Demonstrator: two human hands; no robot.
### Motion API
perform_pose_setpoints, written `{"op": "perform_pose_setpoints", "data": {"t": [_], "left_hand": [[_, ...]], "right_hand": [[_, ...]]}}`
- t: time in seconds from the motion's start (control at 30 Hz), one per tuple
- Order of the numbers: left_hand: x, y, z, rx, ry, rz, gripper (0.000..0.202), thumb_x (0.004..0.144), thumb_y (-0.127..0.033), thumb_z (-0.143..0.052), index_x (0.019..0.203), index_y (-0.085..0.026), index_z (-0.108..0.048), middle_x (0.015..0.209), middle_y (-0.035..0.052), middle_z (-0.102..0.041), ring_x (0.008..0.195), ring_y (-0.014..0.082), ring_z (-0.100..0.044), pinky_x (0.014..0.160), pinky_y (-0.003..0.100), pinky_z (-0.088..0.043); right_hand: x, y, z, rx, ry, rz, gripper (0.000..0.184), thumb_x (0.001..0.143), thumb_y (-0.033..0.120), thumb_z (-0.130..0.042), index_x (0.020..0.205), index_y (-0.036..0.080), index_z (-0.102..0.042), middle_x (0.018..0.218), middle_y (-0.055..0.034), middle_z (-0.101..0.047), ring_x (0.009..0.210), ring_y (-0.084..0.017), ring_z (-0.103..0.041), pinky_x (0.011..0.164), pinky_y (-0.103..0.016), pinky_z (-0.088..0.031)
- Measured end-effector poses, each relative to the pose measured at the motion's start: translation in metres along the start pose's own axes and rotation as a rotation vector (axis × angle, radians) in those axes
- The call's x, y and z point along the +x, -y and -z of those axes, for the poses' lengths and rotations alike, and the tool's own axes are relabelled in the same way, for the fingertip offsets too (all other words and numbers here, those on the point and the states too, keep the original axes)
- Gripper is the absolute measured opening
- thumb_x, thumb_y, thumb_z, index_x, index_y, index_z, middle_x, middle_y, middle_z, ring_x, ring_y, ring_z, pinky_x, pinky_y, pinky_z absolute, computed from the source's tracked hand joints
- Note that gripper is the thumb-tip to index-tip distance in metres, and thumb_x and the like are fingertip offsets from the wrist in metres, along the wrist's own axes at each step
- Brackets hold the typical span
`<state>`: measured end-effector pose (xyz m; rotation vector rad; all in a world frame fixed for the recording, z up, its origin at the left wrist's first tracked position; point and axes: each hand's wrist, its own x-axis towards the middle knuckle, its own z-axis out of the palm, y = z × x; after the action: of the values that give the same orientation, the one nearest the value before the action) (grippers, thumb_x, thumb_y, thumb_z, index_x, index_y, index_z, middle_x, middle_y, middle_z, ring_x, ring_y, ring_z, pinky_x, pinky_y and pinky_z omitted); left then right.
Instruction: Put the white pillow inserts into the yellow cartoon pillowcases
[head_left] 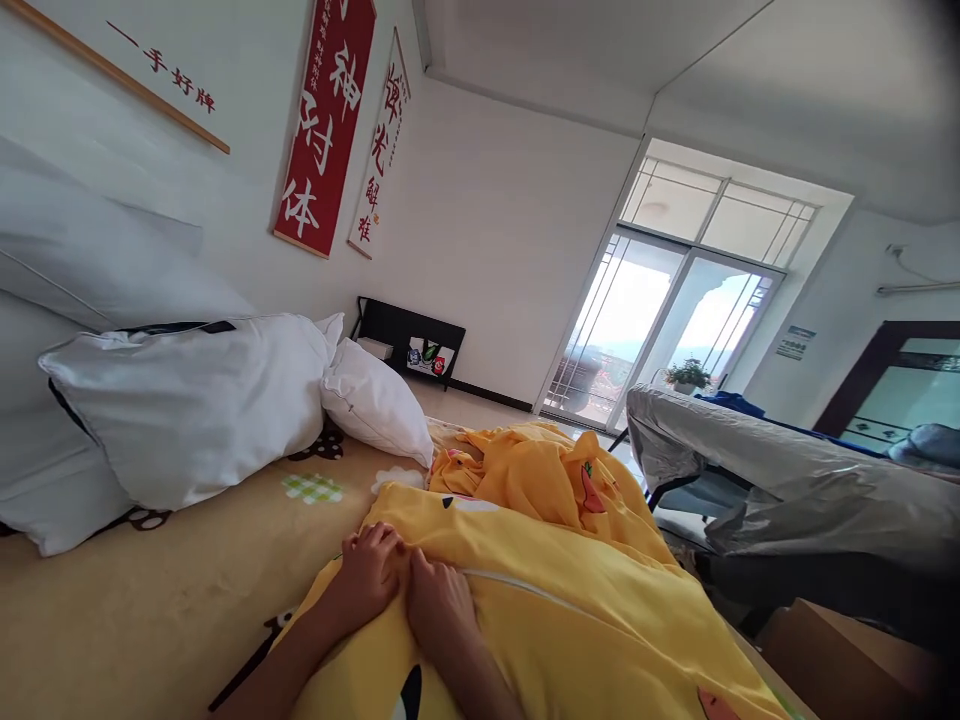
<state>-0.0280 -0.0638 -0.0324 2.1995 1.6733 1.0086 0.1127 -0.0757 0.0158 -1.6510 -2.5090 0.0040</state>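
A yellow duvet cover (555,640) with cartoon prints lies spread in front of me, a pale zipper line (525,585) running across it to the right. My left hand (369,572) is closed on the cover's fabric near the zipper line's left end. Right beside it, my right hand (441,600) is also closed on the fabric, fingers curled under. Whether either one holds the zipper pull is hidden. Bunched orange-yellow cloth (540,470) with carrot prints lies just beyond the cover.
White pillows (202,400) rest at the left on the tan patterned bed sheet (195,590). To the right are a plastic-covered piece of furniture (795,470) and a cardboard box (840,660). A black bedside shelf (401,335) stands by the far wall, left of the glass doors (660,330).
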Motion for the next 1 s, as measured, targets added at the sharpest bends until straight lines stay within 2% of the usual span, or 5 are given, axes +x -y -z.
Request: {"op": "perform_pose_setpoints", "data": {"t": [0.17,0.43,0.57,0.9,1.0], "left_hand": [[-0.001,-0.001,-0.005,-0.011,-0.002,-0.029,0.014,0.081,-0.024,-0.047,0.09,-0.021,-0.058,0.103,0.0053,-0.06,0.103,0.0253,-0.053,0.091,0.043,-0.034],[0.0,-0.002,-0.004,0.007,0.012,0.055,0.014,0.075,-0.02,-0.048,0.088,-0.019,-0.053,0.1,0.0067,-0.06,0.099,0.0244,-0.053,0.087,0.04,-0.033],[-0.002,-0.006,0.004,0.082,-0.023,0.122,0.022,0.068,-0.013,-0.045,0.086,-0.019,-0.055,0.098,0.0061,-0.061,0.1,0.0258,-0.051,0.084,0.04,-0.031],[-0.004,-0.008,0.013,-0.019,0.054,-0.002,0.009,0.078,-0.019,-0.049,0.081,-0.02,-0.057,0.092,0.0042,-0.062,0.097,0.0245,-0.052,0.083,0.039,-0.029],[-0.003,-0.006,0.012,-0.022,0.037,-0.004,0.007,0.08,-0.017,-0.048,0.08,-0.019,-0.055,0.09,0.0047,-0.062,0.095,0.0241,-0.051,0.083,0.039,-0.028]], "right_hand": [[-0.003,-0.009,0.001,-0.005,-0.149,-0.011,0.021,0.086,0.014,-0.047,0.097,0.019,-0.064,0.107,-0.01,-0.065,0.103,-0.026,-0.057,0.088,-0.037,-0.04],[-0.004,-0.009,-0.006,0.101,-0.164,0.085,0.018,0.083,0.013,-0.051,0.094,0.021,-0.063,0.098,-0.0042,-0.066,0.095,-0.022,-0.057,0.082,-0.032,-0.037],[-0.006,-0.007,-0.005,0.109,-0.133,0.031,0.021,0.079,0.009,-0.053,0.094,0.02,-0.062,0.095,-0.0044,-0.067,0.089,-0.02,-0.059,0.076,-0.03,-0.037],[-0.016,-0.002,0.001,0.114,-0.192,0.126,0.016,0.085,0.017,-0.054,0.083,0.021,-0.07,0.097,-0.0062,-0.065,0.098,-0.023,-0.056,0.085,-0.035,-0.036],[-0.016,-0.001,0.001,0.14,-0.186,0.048,0.017,0.087,0.015,-0.052,0.083,0.02,-0.068,0.092,-0.006,-0.067,0.091,-0.021,-0.059,0.079,-0.031,-0.037]]}}
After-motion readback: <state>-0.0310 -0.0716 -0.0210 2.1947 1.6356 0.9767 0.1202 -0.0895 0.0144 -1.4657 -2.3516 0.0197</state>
